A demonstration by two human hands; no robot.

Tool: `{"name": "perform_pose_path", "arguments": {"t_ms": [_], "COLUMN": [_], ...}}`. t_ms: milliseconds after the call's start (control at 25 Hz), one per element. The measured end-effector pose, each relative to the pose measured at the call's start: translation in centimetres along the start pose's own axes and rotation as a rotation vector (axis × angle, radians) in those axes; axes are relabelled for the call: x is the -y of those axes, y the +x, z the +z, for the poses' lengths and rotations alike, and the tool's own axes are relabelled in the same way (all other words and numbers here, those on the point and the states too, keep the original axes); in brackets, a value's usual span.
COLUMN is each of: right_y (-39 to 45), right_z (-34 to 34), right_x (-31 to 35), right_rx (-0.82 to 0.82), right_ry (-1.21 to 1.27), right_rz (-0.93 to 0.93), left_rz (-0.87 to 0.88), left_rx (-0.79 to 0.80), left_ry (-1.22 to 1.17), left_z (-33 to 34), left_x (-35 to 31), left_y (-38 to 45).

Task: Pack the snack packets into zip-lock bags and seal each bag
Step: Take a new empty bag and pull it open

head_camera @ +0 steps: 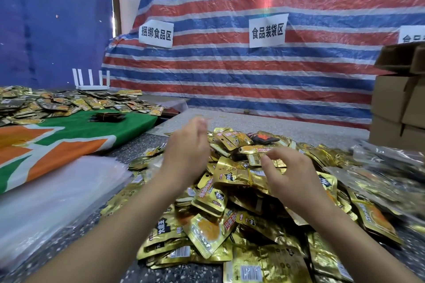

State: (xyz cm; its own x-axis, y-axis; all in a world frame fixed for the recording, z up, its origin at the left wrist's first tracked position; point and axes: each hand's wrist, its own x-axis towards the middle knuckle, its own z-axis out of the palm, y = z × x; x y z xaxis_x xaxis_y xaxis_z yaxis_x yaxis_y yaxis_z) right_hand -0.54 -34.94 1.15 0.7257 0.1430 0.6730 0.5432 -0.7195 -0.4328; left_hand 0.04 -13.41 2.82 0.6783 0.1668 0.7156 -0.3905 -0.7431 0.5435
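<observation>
Snack packets heaped in front of both hands, zip-lock bags off to the left.

Going from the left: a flat stack of clear zip-lock bags lies on the speckled table, beside the green and orange cloth and well apart from either hand. Next, the left hand hovers over the pile's left edge, blurred, fingers loosely together and pointing away from the person; it seems to hold nothing. Gold packets lie directly beneath and to the right of it, long sides pointing every which way. Further right, the right hand hangs over the middle of the heap, fingers spread and curled downward, tips just above or touching a packet; I cannot tell which. My guess is the right hand is nearer a grab, while the left is nearer the bags.
</observation>
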Motion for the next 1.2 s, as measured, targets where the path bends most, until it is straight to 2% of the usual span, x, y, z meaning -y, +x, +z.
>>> {"name": "perform_pose_path", "arguments": {"t_ms": [200, 280, 400, 520, 600, 720, 880, 1000, 1120, 1200], "right_y": [1.4, 1.8, 2.2, 2.6, 2.7, 2.9, 2.8, 2.3, 1.9, 1.9], "right_z": [-1.3, -2.1, -3.1, -3.6, -3.8, -4.2, -4.7, -4.7, -4.4, -4.3], "right_x": [1.0, 0.8, 0.1, -1.0, -1.8, -2.4, -2.3, -1.7, -1.2, -1.2], "right_rx": [0.091, 0.105, 0.056, 0.013, 0.022, 0.028, 0.173, 0.287, 0.305, 0.305], "right_ry": [0.707, 0.902, 1.007, 0.992, 0.934, 0.889, 0.878, 0.826, 0.735, 0.710], "right_rz": [0.421, 0.541, 0.670, 0.767, 0.801, 0.771, 0.574, 0.389, 0.266, 0.224], "left_rz": [0.206, 0.246, 0.245, 0.380, 0.437, 0.379, 0.124, 0.044, -0.008, -0.061], "left_rx": [0.079, 0.161, 0.269, 0.266, 0.341, 0.429, 0.346, 0.501, 0.587, 0.649], "left_ry": [-0.293, -0.395, -0.488, -0.351, -0.335, -0.363, -0.425, -0.394, -0.382, -0.464], "left_z": [6.0, 7.5, 8.7, 9.3, 9.3, 8.5, 7.0, 5.9, 5.5, 5.4], "left_x": [-5.9, -6.9, -7.5, -7.7, -7.9, -8.7, -9.1, -8.5, -8.1, -7.8], "left_y": [-2.3, -2.7, -2.6, -2.7, -2.7, -2.3, 0.0, 1.1, 1.6, 1.6]}}
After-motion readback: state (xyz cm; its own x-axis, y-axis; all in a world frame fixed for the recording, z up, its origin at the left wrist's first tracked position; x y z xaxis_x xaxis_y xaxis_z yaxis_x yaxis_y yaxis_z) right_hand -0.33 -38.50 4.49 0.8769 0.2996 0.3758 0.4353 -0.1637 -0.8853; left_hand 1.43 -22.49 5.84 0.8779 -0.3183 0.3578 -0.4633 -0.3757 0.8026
